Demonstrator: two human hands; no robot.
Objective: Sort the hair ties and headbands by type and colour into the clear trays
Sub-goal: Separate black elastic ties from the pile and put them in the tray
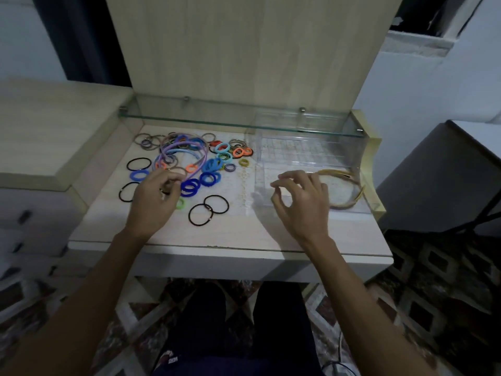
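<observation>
We see left hand [156, 196] fingers curled into tie pile [189, 158], grip unclear; right hand [301, 198] loose, empty, over clear tray [311, 208] holding tan headbands [345, 185].

Loose pile [189, 156]: hair ties in blue, orange, green, grey and beige, heaped together on the left half of the table.
Black hair ties [208, 210]: thin rings, two overlapping at the near edge of the pile, others flat on the pile's left side.
Blue fabric ties [191, 185]: thick rings clustered near the pile's middle.
Purple headband [199, 161]: arched over the pile with a light blue one beside it.
Clear trays [306, 150]: transparent, side by side on the right.
Beige headbands [345, 185]: curved, lying inside the near tray.
</observation>
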